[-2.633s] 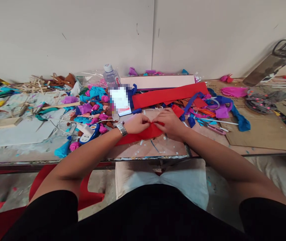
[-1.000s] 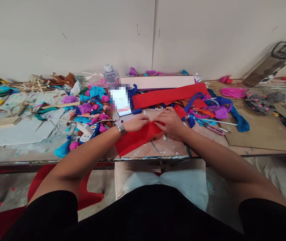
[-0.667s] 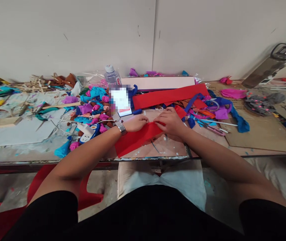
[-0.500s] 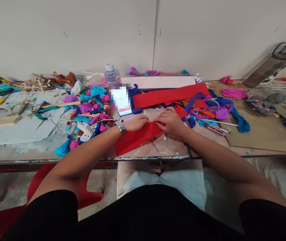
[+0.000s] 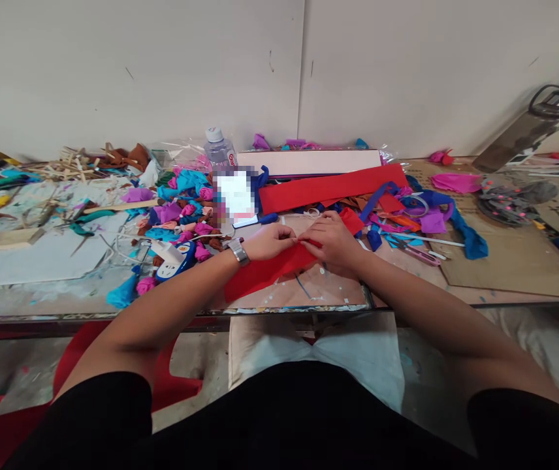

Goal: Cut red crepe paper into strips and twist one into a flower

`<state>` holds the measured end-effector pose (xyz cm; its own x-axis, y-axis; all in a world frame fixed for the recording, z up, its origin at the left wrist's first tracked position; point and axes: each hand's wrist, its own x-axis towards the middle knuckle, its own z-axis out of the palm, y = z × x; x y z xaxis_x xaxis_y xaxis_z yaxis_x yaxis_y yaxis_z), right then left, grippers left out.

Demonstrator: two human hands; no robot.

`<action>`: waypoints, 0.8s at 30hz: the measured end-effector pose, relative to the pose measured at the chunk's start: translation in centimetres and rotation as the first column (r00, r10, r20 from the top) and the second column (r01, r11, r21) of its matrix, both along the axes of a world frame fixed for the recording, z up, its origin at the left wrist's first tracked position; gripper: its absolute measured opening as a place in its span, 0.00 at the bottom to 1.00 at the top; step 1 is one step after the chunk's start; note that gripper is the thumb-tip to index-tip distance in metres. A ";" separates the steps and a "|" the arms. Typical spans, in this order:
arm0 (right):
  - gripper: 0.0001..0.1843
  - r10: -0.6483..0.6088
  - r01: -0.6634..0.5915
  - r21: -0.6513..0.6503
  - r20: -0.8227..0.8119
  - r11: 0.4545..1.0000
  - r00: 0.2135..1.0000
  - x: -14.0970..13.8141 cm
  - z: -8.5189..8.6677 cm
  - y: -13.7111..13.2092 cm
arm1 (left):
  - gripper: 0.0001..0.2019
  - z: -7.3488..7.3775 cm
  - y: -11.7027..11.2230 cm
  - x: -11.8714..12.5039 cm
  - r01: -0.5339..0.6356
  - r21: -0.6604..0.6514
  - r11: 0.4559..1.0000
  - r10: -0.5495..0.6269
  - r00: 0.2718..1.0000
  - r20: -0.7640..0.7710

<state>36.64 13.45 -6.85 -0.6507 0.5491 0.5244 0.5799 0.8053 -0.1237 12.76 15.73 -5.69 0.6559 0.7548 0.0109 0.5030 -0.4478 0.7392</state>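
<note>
A strip of red crepe paper (image 5: pixel 264 273) lies slanted across the near part of the table, under and between my hands. My left hand (image 5: pixel 275 242), with a metal watch at the wrist, pinches its upper edge between thumb and fingers. Close beside it, my right hand (image 5: pixel 331 238) grips the same edge with bent fingers. The two sets of fingertips nearly touch, and the fold between them is partly hidden. Behind the hands lies a wider red strip (image 5: pixel 333 187). Just beyond my left hand is a phone (image 5: pixel 238 199) with a lit screen.
Crumpled coloured paper flowers (image 5: pixel 181 209) and a blue-white power socket (image 5: pixel 174 262) sit to the left. A water bottle (image 5: pixel 221 150) stands behind the phone. Rightward are a pink cutter (image 5: pixel 421 253), a tape roll (image 5: pixel 415 206), cardboard (image 5: pixel 485 271) and a leaning dark bottle (image 5: pixel 519 134).
My left hand has shifted slightly right, nearer my right hand, its fingers closing on the strip's edge. The red strip's near-left end has risen a little.
</note>
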 end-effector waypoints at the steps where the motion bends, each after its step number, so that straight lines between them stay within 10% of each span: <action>1: 0.10 0.000 0.000 0.003 0.003 1.000 1.000 0.0 0.0 0.0 | 0.18 0.0 0.0 0.0 -0.003 0.008 1.000 0.003 1.000 -0.004; 24: 0.07 -0.007 0.008 -0.039 0.019 0.999 1.000 -0.4 0.5 -0.5 | 0.17 0.8 -1.1 0.2 -0.020 0.148 0.989 0.031 0.997 -0.072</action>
